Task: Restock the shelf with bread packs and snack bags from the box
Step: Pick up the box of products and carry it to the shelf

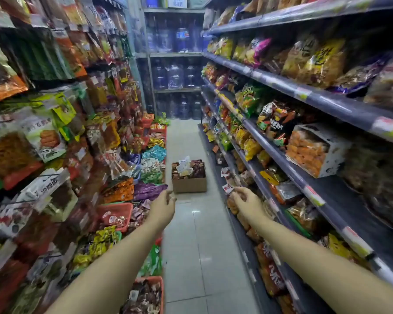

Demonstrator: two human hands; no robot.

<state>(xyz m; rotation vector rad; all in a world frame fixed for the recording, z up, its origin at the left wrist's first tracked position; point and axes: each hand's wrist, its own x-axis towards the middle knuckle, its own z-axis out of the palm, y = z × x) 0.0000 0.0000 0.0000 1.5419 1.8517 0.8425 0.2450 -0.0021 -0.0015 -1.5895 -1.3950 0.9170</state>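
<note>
Narrow tiled aisle (191,245), box (188,177) on floor; both hands loosely spread, holding nothing.

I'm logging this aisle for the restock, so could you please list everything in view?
cardboard box: one, brown, on the aisle floor ahead, full of packs
snack bags: many, mixed colours, right-hand shelves
hanging packets: many, mixed colours, left-hand racks
red baskets: several, low on the left, holding sweets
water jugs: many, clear blue, far-end shelves
left hand: one, empty, fingers loose, over the aisle
right hand: one, grip unclear, at the lower right shelf
</note>
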